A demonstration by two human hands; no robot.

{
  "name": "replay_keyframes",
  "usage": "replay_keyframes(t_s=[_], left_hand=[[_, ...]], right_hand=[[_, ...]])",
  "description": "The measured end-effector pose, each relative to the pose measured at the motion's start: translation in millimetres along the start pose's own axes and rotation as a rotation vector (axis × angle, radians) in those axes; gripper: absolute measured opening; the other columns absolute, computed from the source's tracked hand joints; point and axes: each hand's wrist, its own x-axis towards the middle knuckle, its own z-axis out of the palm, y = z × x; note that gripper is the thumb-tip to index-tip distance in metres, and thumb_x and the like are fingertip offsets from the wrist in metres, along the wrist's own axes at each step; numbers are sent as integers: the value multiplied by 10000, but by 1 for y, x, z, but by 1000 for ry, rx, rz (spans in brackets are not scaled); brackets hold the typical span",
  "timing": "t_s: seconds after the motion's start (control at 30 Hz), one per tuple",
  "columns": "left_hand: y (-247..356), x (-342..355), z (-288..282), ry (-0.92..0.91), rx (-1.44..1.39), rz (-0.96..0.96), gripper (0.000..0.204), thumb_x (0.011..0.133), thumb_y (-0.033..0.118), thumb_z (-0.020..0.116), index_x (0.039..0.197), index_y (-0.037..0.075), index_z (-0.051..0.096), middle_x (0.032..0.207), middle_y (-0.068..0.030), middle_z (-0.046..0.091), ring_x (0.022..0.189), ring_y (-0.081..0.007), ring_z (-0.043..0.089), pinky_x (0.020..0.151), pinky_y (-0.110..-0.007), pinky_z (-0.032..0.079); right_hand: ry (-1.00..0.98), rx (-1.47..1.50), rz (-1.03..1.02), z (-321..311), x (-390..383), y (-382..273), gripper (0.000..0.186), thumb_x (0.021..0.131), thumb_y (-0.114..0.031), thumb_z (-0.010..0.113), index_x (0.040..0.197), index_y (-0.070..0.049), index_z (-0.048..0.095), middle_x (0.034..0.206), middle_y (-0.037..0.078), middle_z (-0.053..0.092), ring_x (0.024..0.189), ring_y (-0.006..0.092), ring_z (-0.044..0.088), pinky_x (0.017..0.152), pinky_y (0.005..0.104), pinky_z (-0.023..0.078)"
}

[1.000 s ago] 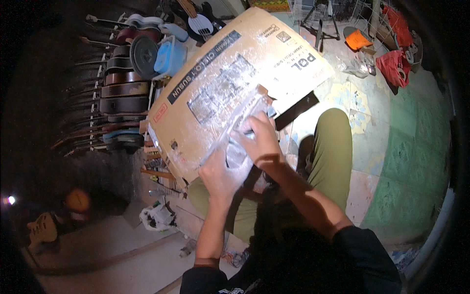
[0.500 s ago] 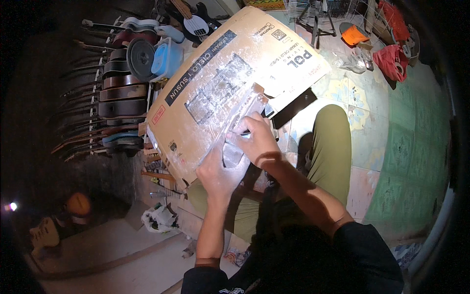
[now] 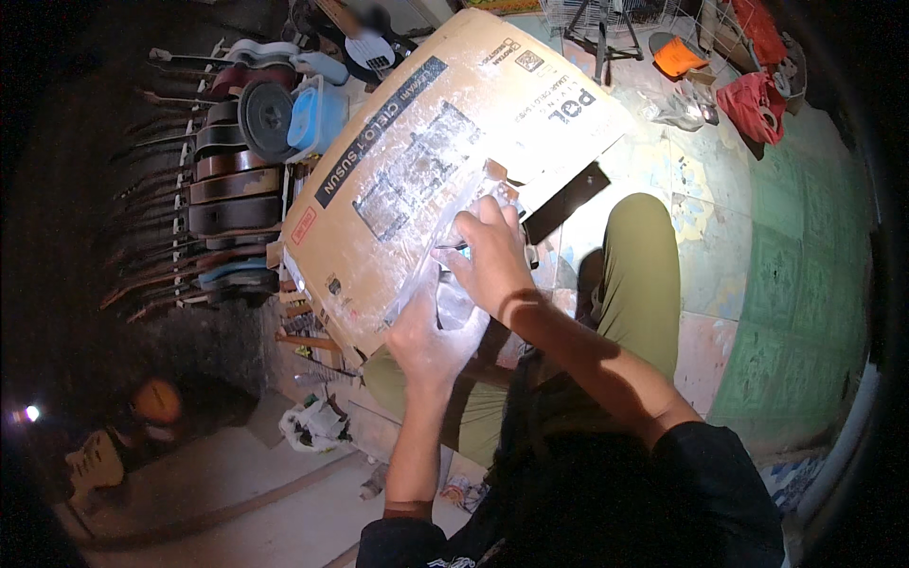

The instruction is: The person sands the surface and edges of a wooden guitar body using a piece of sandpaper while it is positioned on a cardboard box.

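Observation:
A long narrow piece (image 3: pixel 476 189), coated in pale dust and brown at its far end, slants across the near edge of a cardboard sheet (image 3: pixel 379 142). It resembles a guitar neck, though my hands cover much of it. My left hand (image 3: pixel 431 336) is closed around its nearer part, and a grey dusty surface (image 3: pixel 456 305) shows inside that grip. Over the middle of the piece, my right hand (image 3: pixel 497 260) has its fingers bent and pressed down. A thin dark edge shows at its fingertips, but what they hold is hidden. White powder is smeared over the cardboard.
Several guitars (image 3: pixel 232 189) stand in a rack at the left, beside a blue plastic container (image 3: pixel 317 118) and a round dark lid (image 3: pixel 266 120). A dark flat bar (image 3: pixel 568 204) lies right of the cardboard. Farther right are a red bag (image 3: pixel 753 109) and an orange object (image 3: pixel 677 55).
My right hand has shifted slightly farther away along the dusty piece, and its fingers now sit higher over it. My left hand keeps its grip in nearly the same place.

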Motion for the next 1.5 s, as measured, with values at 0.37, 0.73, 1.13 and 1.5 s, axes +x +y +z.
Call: replay_keyframes(t_s=[0.37,0.73,1.13,1.5], left_hand=[[-8,-23,9,-56,-185,-216,595,651,159,885,1210,51,711,1050,-147,768,957,-301,757,851,-372,583],[10,-42,4,-239,-250,-341,539,696,348,880,1082,26,686,845,-164,702,761,-352,713,707,-432,575],[16,-49,25,-129,-279,-271,518,773,203,771,1241,14,656,1097,-176,728,997,-330,719,873,-402,571],[7,-51,21,-30,-296,-265,509,790,137,735,1285,62,642,1088,-139,732,965,-318,725,831,-384,582]], right_hand=[[-365,514,605,-69,-50,66,221,985,-185,708,1039,-28,562,944,41,594,855,113,585,789,258,491],[-239,53,-204,-92,-27,16,346,859,-20,693,1204,1,673,1249,152,619,1092,331,601,946,394,500],[-426,-436,-494,-90,7,32,513,751,110,609,1211,-69,747,1295,127,710,916,296,576,897,373,455],[-617,0,-252,-83,-38,5,435,840,34,605,1251,-34,730,1389,130,670,1054,258,583,950,342,434]])
